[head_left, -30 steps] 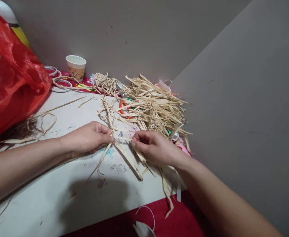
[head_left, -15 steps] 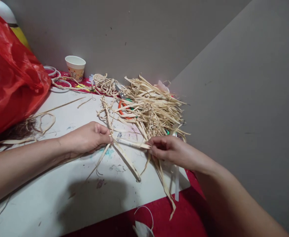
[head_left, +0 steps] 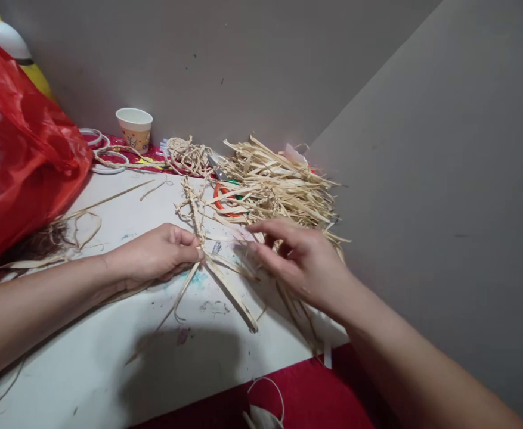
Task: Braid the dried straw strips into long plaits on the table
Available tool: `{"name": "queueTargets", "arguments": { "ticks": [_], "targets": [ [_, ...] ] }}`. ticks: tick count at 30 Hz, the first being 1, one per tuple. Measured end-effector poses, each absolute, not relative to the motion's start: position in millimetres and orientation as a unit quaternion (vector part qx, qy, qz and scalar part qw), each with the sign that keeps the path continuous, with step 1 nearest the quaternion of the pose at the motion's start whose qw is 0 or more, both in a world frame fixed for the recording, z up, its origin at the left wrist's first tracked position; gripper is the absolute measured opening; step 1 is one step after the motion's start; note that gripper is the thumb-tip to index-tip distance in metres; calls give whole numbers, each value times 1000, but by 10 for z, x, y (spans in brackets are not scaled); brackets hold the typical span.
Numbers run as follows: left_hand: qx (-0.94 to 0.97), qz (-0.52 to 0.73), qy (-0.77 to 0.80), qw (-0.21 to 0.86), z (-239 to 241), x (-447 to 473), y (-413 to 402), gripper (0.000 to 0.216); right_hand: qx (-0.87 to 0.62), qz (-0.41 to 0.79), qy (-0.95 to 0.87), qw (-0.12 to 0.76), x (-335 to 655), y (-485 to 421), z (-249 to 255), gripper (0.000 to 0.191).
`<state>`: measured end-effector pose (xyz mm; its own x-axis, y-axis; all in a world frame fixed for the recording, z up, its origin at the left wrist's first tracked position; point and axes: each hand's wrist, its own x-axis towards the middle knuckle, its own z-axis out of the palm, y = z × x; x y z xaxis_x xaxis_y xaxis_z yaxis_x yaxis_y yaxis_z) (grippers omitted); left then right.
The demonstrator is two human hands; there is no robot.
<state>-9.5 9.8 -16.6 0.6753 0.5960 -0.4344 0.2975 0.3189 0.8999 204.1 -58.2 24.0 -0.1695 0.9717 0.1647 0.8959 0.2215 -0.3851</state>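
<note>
My left hand (head_left: 158, 255) rests on the white board (head_left: 122, 310) and pinches the end of a plaited straw cord (head_left: 195, 208), where several loose flat strips (head_left: 225, 286) fan out toward me. My right hand (head_left: 301, 262) hovers just right of that point with its fingers spread and nothing in them. Behind it lies a big heap of pale straw strips (head_left: 279, 190). Orange-handled scissors (head_left: 222, 196) are half buried in the heap.
A red plastic bag (head_left: 19, 155) fills the left side. A paper cup (head_left: 134, 128), white rings (head_left: 109, 161) and coiled cord (head_left: 189, 154) sit at the back by the grey wall. Red cloth (head_left: 315, 399) shows under the board's near edge.
My right hand pulled a strip out to the right, let it go, and now reaches back toward the plait with open fingers. My left hand has kept its pinch.
</note>
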Motion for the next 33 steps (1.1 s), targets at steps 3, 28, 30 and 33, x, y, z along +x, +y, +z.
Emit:
{"name": "queueTargets", "arguments": {
  "ticks": [3,28,30,33],
  "targets": [
    [575,113,380,716,-168,-105,97,20,-588,277,-743,160,1778,-514,141,30],
    [572,115,360,728,-186,-120,91,20,-577,300,-731,204,1443,-687,-205,22],
    [570,115,359,730,-189,-117,92,20,-574,257,-756,181,1446,-695,-208,22],
    [574,117,359,727,-201,-109,90,21,-572,213,-778,149,1441,-713,-202,21]
  ]
}}
